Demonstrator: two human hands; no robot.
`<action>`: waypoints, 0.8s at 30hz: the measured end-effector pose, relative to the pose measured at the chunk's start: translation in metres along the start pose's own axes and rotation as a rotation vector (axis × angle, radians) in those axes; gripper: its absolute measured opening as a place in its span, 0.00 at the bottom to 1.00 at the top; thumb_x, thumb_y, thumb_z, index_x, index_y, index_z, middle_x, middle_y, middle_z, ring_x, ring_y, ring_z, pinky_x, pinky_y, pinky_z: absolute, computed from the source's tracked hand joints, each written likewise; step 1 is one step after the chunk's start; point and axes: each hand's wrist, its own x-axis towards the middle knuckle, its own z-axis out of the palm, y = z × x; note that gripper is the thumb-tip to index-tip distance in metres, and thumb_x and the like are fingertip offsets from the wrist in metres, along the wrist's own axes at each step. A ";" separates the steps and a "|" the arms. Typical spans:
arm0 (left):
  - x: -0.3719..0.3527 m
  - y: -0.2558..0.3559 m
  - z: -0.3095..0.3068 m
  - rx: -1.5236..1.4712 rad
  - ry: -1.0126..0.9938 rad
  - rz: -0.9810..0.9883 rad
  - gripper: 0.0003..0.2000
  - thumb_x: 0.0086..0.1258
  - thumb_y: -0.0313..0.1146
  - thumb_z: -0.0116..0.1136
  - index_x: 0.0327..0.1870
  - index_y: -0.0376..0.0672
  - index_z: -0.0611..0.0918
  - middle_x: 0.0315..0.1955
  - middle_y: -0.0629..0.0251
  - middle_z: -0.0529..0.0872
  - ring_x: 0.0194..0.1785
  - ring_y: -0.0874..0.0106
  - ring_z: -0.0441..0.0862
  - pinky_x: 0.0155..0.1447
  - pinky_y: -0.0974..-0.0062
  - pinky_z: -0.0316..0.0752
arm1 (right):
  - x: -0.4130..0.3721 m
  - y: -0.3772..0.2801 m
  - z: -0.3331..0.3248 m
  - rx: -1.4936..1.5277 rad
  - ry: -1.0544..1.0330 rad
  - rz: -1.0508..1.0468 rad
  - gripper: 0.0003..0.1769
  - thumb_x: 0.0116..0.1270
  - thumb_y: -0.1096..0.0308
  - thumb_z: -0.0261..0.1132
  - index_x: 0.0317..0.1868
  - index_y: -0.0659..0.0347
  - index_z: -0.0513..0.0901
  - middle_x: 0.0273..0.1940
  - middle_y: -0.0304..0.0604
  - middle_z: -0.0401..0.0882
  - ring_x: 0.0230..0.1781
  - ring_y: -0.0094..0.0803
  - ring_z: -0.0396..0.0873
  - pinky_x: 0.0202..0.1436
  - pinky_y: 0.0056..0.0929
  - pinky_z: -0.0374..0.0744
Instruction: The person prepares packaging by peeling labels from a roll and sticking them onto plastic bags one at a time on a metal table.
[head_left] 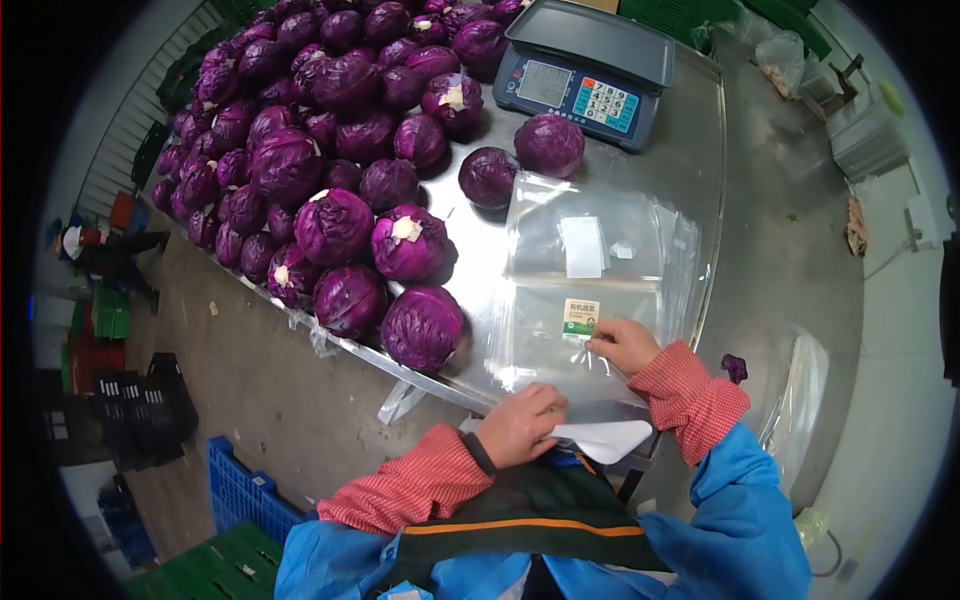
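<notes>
My left hand (520, 427) is closed on a white strip of paper (605, 438), which curls to the right in front of my apron. The fingers of my right hand (624, 346) are curled, their tips at the lower right corner of a small green-and-tan printed label (580, 318). That label lies on a clear plastic bag (540, 345), one of a stack of flat bags on the steel table. Further up the stack are white paper slips (582, 247). Two purple cabbages, one (549, 146) near the scale and another (488, 178) to its left, sit just beyond the bags.
A large heap of purple cabbages (345, 85) covers the table's left side. A digital scale (585, 75) stands at the back. A blue crate (245, 490) and black crates (148, 410) are on the floor at left. A person (110, 250) walks in the background.
</notes>
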 end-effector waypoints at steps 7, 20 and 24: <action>-0.002 -0.021 0.018 0.115 0.003 -0.042 0.15 0.51 0.28 0.69 0.40 0.38 0.81 0.54 0.54 0.80 0.61 0.52 0.76 0.63 0.58 0.74 | 0.011 0.006 -0.019 -0.069 0.163 -0.249 0.14 0.70 0.59 0.62 0.44 0.62 0.84 0.35 0.54 0.84 0.35 0.50 0.83 0.41 0.45 0.79; -0.018 -0.050 0.019 -0.599 0.063 -0.649 0.18 0.68 0.34 0.67 0.56 0.37 0.82 0.44 0.56 0.87 0.46 0.69 0.84 0.55 0.74 0.76 | -0.042 -0.086 -0.049 0.022 0.120 -0.509 0.32 0.56 0.54 0.76 0.57 0.60 0.78 0.49 0.54 0.77 0.52 0.51 0.78 0.53 0.44 0.77; 0.001 -0.031 -0.002 -0.259 -0.014 -0.617 0.26 0.63 0.38 0.71 0.62 0.38 0.79 0.52 0.51 0.84 0.56 0.56 0.82 0.63 0.63 0.74 | -0.055 -0.064 -0.012 0.033 0.261 -0.399 0.17 0.63 0.65 0.70 0.50 0.63 0.81 0.41 0.55 0.81 0.44 0.53 0.82 0.47 0.41 0.79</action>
